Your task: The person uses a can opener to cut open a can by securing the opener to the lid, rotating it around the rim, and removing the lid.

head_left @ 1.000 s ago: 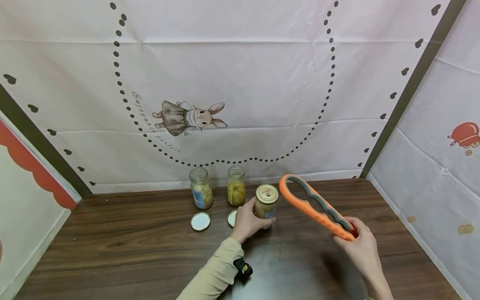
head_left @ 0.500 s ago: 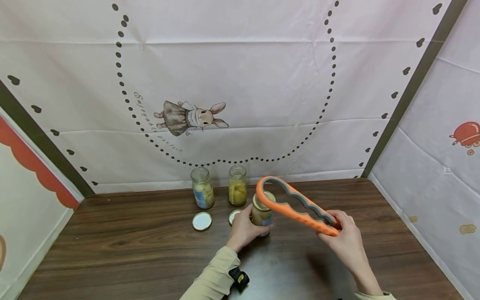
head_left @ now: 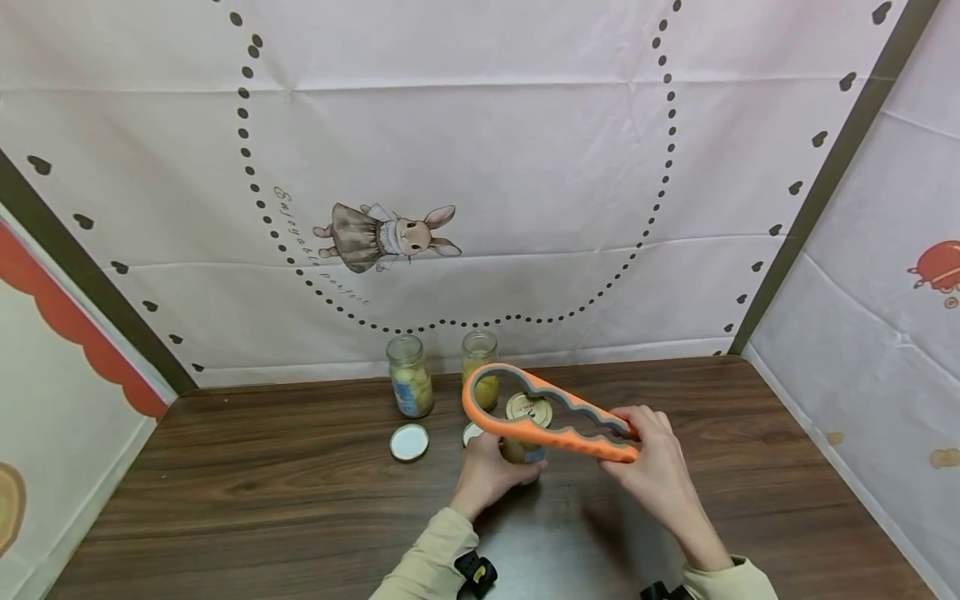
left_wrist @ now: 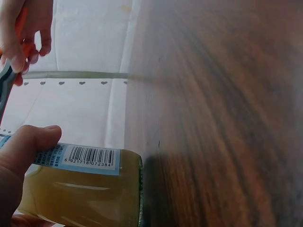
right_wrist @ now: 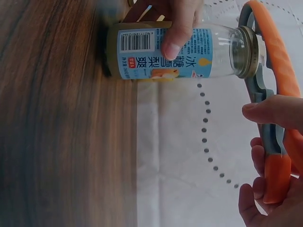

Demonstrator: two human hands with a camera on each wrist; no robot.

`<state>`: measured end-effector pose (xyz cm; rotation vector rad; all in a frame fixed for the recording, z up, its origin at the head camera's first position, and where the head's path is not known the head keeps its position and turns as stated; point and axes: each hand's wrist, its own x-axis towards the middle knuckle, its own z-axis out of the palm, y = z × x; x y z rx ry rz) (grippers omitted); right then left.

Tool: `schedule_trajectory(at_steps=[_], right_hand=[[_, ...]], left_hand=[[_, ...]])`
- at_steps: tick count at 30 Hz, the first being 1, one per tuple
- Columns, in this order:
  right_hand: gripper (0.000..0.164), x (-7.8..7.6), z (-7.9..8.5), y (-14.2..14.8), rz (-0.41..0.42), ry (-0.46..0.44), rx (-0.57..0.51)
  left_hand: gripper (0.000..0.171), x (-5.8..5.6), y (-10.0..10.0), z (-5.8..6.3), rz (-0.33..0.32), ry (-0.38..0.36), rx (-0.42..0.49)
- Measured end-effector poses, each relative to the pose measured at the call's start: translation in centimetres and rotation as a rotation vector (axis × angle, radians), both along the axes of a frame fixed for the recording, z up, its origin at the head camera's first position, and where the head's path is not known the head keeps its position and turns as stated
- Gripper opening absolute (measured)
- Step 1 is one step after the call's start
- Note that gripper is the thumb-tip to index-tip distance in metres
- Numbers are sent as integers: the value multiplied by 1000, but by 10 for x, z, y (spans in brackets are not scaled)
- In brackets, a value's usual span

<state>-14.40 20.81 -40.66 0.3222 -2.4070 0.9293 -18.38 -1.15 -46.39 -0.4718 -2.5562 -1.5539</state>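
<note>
My left hand [head_left: 487, 477] grips a glass jar [right_wrist: 137, 45] with a blue label and a gold lid [head_left: 531, 408], fingers and thumb round its body. The jar stands upright; whether its base touches the table I cannot tell. My right hand [head_left: 654, 467] holds an orange jar opener [head_left: 525, 430] with a wavy grey inner lining by its handle ends. Its loop spreads at lid height, and in the head view the lid shows through the gap between its arms. In the right wrist view the grey lining lies close by the lid; contact is unclear.
Two lidless glass jars, one with pale pieces [head_left: 412, 390] and one with yellow pieces [head_left: 487, 392], stand at the table's back edge. A white-faced lid [head_left: 409, 442] lies before the first. Another lid [head_left: 472, 432] is partly hidden by my left hand. Behind hangs a printed cloth [head_left: 525, 167].
My right hand has brought the jar opener leftward, from beside the jar to over its lid. My left hand has drawn the jar slightly nearer, still gripping it.
</note>
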Motion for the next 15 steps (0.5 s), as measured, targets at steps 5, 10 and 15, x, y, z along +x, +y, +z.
schedule_trajectory(at_steps=[5,10,15], right_hand=[[46,-3,4,-6,31,21,14],[47,-4,8,-10,47,-2,20],[46,-4,11,-13,54,-47,43]], left_hand=[[52,3,1,0,12,17,-14],[51,6,1,1,27,22,-9],[54,9,0,1,23,30,14]])
